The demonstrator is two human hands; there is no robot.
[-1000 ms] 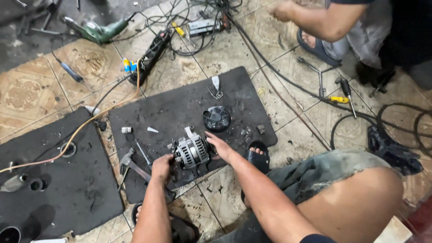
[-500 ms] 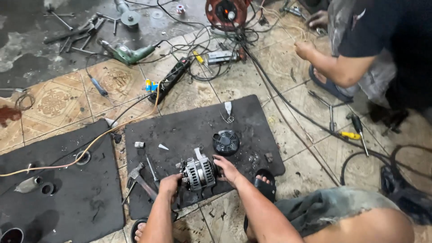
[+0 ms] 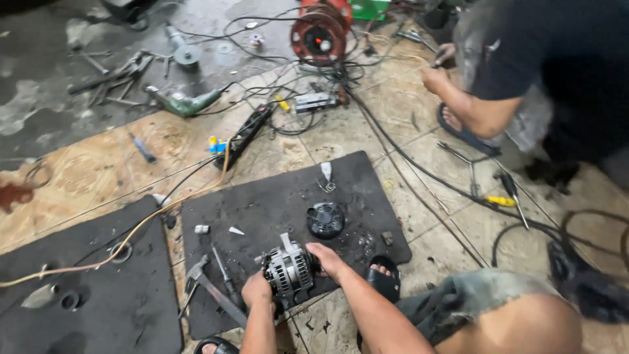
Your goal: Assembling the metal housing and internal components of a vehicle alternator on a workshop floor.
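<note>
Head view, alternator: stands on the black rubber mat, between both hands.
Left hand: fingers curled, gripping its left flank.
Right hand: fingers clasping its right side.
Black round cover: just behind.
Hammer: left of it.

A green drill lies on the floor; an orange cable reel beyond; a hammer on the black mat; another person crouches nearby.
</note>
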